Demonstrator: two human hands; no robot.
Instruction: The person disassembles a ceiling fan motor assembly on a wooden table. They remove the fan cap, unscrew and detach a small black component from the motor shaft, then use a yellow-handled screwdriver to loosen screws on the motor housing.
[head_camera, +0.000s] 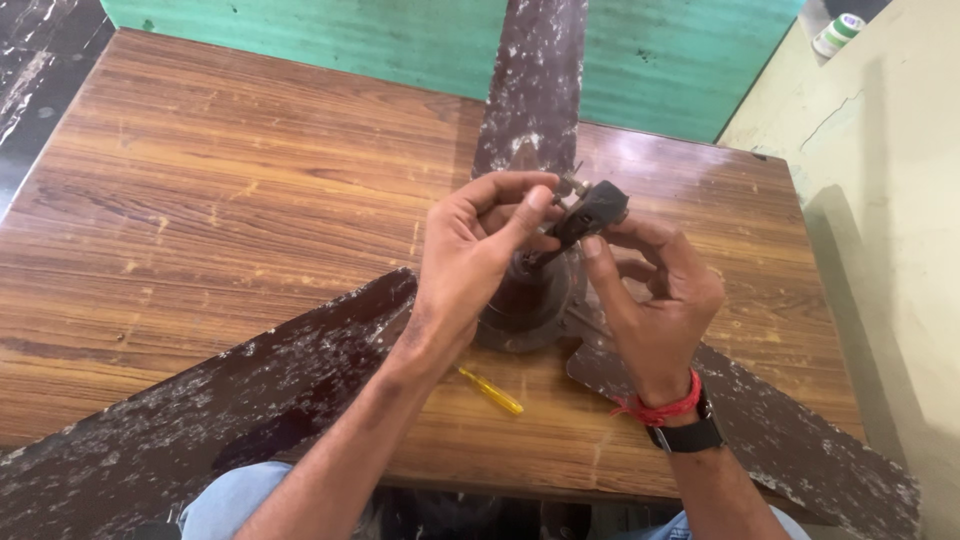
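Above the hub of a dusty brown ceiling fan (525, 300), both hands meet over a small dark component (590, 212), prob. a capacitor or switch block w/ metal tabs at its far end. Left hand (470, 262) curls in, thumb and forefinger pinching the metal tabs at the block's near-left corner. Right hand (655, 300) comes from the other side, forefinger pressed to the block's underside, thumb behind; the other fingers are loosely bent, not spread. The block sits between the two hands, raised just over the fan's round motor housing, apparently joined to it by a short stem or wire; the link is too hidden to tell.

Below the left wrist, a yellow-handled screwdriver (490, 391) lies on the wooden table (200, 200), untouched, near the hub. Three fan blades run out from under the hands: one away toward the green wall (650, 60), one down-left, one down-right past the right wrist, which wears a red thread and a black watch (685, 437). A small white-and-green container (838, 32) stands far beyond the right hand, on a ledge.

Judging by looks: the block is light, rigid plastic, easy to pinch by its flat sides. Its tabs look thin and bendable, so they're poor grip points. The fan itself looks heavy, stiff and grimy; best gripped at the hub, not by the blade tips.
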